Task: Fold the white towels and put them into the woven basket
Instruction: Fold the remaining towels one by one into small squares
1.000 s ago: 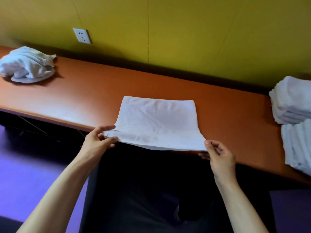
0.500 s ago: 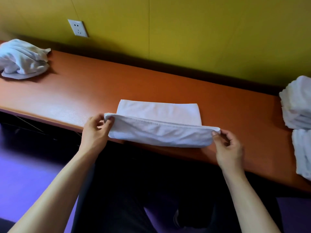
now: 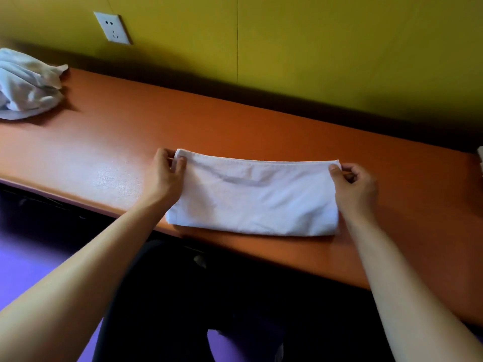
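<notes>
A second ago the white towel [image 3: 254, 198] lay open on the bench [image 3: 109, 142], its near edge lifted by both hands. That edge has since been carried over to the far edge, so the towel now lies as a long doubled strip. The left hand [image 3: 167, 176] and right hand [image 3: 356, 185] have moved forward with it, each pinching a far corner.

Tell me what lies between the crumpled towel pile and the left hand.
Only bare orange tabletop separates the crumpled towels from the left hand, per the head view.
</notes>
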